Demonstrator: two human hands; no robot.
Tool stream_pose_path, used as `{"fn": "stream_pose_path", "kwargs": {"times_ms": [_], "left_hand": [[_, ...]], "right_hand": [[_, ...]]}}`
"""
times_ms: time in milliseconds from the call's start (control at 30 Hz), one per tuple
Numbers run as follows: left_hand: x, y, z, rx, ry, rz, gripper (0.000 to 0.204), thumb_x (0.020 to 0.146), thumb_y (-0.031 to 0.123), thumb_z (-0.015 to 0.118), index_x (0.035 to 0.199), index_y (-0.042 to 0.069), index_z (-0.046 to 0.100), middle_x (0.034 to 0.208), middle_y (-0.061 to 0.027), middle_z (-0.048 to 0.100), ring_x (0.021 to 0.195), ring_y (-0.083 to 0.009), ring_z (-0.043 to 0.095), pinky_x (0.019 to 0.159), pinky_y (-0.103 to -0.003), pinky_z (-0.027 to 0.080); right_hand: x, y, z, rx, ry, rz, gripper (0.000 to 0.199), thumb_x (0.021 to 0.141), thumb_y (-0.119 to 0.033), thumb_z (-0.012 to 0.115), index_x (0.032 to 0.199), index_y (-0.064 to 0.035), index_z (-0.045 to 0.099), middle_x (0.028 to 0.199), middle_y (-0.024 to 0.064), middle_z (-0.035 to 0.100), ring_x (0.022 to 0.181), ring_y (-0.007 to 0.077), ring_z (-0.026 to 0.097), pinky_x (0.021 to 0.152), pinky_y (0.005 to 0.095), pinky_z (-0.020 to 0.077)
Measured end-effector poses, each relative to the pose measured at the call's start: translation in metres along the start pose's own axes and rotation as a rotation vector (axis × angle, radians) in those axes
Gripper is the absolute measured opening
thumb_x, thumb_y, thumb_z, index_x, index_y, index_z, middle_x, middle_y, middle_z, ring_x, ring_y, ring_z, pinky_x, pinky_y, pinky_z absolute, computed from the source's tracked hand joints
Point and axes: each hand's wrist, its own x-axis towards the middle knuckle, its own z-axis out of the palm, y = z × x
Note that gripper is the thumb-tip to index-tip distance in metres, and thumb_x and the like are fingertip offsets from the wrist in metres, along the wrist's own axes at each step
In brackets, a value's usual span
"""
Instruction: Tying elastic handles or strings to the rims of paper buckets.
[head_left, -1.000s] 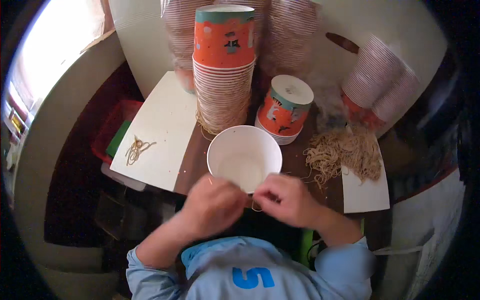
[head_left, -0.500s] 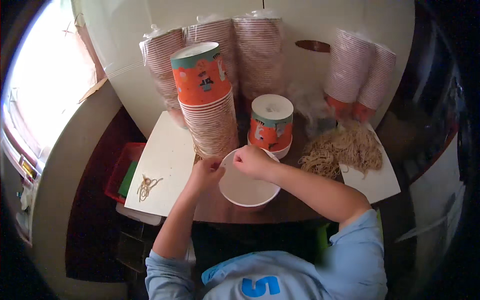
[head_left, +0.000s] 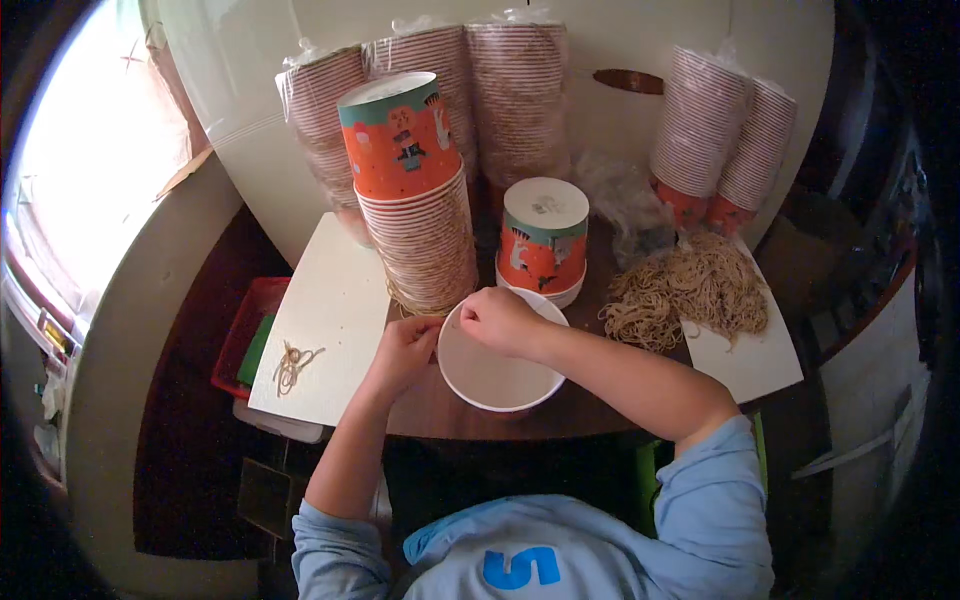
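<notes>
A round paper bucket (head_left: 497,385), white inside, stands at the table's near edge with its mouth facing up toward me. My left hand (head_left: 405,352) is closed in a pinch, fingertips at the bucket's left rim. Curled into a fist, my right hand (head_left: 502,320) lies over the far rim, its fingertips hidden. Just behind rises a tall stack of upside-down paper buckets (head_left: 415,240), tan strings looped around its lower part. To its right is a shorter stack of upside-down orange and green buckets (head_left: 543,255).
Tan strings (head_left: 700,290) lie heaped at the right, partly on a white board (head_left: 745,355). A few loose strings (head_left: 292,368) rest on the left white board (head_left: 325,310). Plastic-wrapped bucket stacks (head_left: 517,100) line the back. A red crate (head_left: 240,335) sits beyond the table's left edge.
The view has shifted slightly. My left fingertips have come closer to the bucket's left rim, and my right fist has moved a little left over the far rim.
</notes>
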Motion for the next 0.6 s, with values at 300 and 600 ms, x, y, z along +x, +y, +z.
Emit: {"fn": "stream_pose_path", "kwargs": {"times_ms": [300, 600], "left_hand": [[0.004, 0.0, -0.0017, 0.043, -0.026, 0.055, 0.022, 0.092, 0.009, 0.05, 0.101, -0.006, 0.064, 0.075, -0.0044, 0.063, 0.065, -0.0085, 0.055, 0.058, -0.024, 0.046], [0.0071, 0.0051, -0.0031, 0.053, -0.085, 0.105, 0.022, 0.09, 0.008, 0.051, 0.105, -0.005, 0.062, 0.079, -0.005, 0.064, 0.067, -0.0101, 0.057, 0.06, -0.025, 0.048]], "right_hand": [[0.0008, -0.0037, 0.0004, -0.037, 0.04, 0.04, 0.014, 0.073, -0.013, 0.057, 0.07, -0.0045, 0.067, 0.074, 0.0186, 0.065, 0.071, 0.0352, 0.064, 0.066, 0.0449, 0.0513], [0.0018, -0.0057, 0.0033, -0.01, 0.06, 0.041, 0.015, 0.074, -0.015, 0.058, 0.073, -0.0043, 0.068, 0.075, 0.019, 0.065, 0.072, 0.0352, 0.065, 0.066, 0.0449, 0.0513]]}}
